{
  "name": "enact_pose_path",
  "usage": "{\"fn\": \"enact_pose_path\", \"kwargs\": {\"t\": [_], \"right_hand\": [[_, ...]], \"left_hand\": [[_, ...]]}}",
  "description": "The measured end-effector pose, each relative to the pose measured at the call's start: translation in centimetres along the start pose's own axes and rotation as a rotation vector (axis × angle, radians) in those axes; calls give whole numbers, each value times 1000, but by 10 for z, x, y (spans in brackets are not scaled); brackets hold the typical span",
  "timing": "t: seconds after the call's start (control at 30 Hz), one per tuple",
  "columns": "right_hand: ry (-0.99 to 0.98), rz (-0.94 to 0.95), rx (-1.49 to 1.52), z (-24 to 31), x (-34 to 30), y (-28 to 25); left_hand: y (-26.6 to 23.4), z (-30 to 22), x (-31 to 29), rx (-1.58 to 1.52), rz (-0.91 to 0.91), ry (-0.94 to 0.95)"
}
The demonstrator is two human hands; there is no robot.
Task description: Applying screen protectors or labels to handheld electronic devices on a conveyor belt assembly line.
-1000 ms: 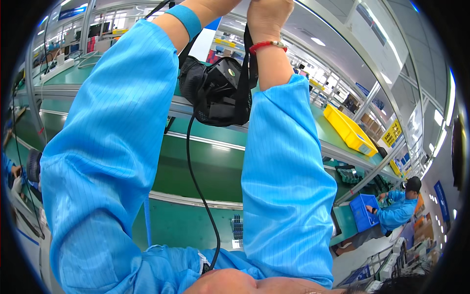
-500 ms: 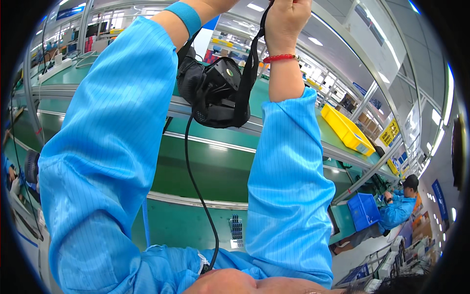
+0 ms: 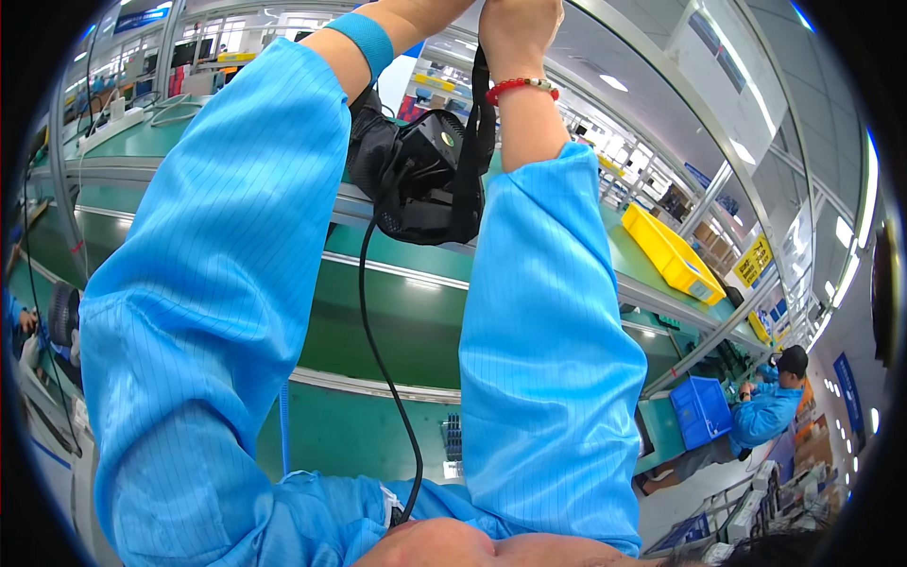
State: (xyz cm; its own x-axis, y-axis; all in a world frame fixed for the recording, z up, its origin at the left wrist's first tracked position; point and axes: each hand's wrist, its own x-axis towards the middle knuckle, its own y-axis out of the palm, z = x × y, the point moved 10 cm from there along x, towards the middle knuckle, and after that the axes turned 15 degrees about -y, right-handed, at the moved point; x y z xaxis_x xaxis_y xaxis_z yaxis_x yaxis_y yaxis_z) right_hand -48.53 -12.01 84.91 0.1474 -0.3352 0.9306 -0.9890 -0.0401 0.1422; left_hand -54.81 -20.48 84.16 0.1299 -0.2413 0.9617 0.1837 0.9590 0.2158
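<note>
Both my arms, in blue striped sleeves, reach up to the top edge of the view. My right hand (image 3: 520, 36), with a red beaded bracelet at its wrist, is closed around a black strap (image 3: 483, 113). Below it hangs a black pouch (image 3: 376, 156) holding a dark boxy device (image 3: 436, 142). A black cable (image 3: 367, 312) runs from the pouch down to my collar. My left hand (image 3: 430, 11) is close beside the right, a teal band on its wrist. Its fingers are cut off by the upper edge.
A green workbench (image 3: 378, 430) with a metal-edged shelf lies below my arms. On it is a small dark gridded item (image 3: 453, 437). To the right are a yellow bin (image 3: 666, 255), a blue crate (image 3: 701, 412) and a person in blue (image 3: 763, 416). Metal frame posts stand around.
My right hand and forearm have moved left, closer to my left hand. The left wrist has shifted slightly right. The hanging pouch has barely moved.
</note>
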Motion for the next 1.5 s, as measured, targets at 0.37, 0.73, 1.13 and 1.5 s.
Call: {"fn": "enact_pose_path", "kwargs": {"t": [0.37, 0.73, 1.13, 1.5], "right_hand": [[276, 494, -60, 32, -128, -106], [204, 929, -364, 9, -207, -44], [323, 1030, -413, -35, -220, -71], [1064, 859, -245, 76, -395, -320]], "left_hand": [[-65, 36, -128, -164, 189, -359], [-17, 10, -213, 147, 630, -245], [-40, 38, -236, -53, 686, -461], [-171, -32, -554, -177, 985, -1207]]}}
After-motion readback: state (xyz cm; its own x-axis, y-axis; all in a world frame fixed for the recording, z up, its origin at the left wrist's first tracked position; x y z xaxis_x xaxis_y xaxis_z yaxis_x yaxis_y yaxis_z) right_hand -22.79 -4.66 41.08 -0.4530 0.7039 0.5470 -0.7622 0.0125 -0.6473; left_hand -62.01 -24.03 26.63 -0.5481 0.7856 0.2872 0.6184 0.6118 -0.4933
